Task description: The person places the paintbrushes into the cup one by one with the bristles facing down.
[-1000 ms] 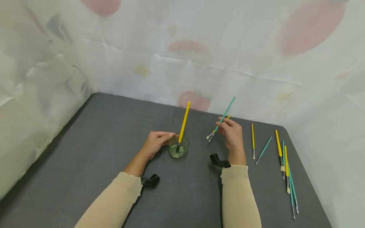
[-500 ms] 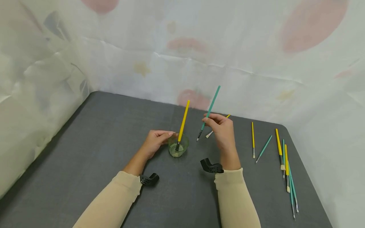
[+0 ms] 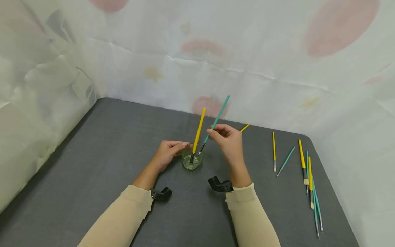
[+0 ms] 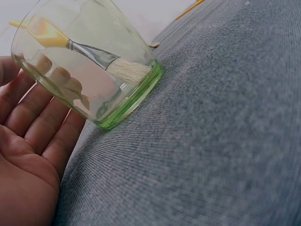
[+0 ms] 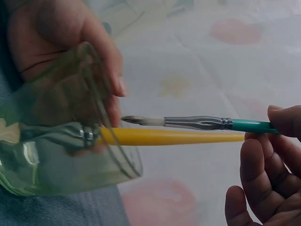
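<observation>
Teal paintbrush (image 3: 215,121), pinched in the right hand (image 3: 227,141), slants with its long axis running from the bristle tip, low and just above the rim of the green glass cup (image 3: 193,161), up and away to its handle end toward the backdrop. In the right wrist view its bristles (image 5: 136,120) point at the cup mouth, just outside it and above the yellow handle.

Left of the cup, the left hand (image 3: 168,153) rests on the worktop (image 3: 102,151) with its fingers (image 4: 33,113) nearly straight and laid against the cup's side, curled round nothing. In the cup stands a yellow paintbrush (image 3: 197,135), bristles down on the bottom, handle leaning up and away, roughly parallel to the teal one.

Right of the cup, the right hand's fingers (image 5: 256,165) and thumb close narrowly on the teal handle just behind the metal ferrule. Farther right of the cup, more brushes (image 3: 310,178) lie flat on the worktop.
</observation>
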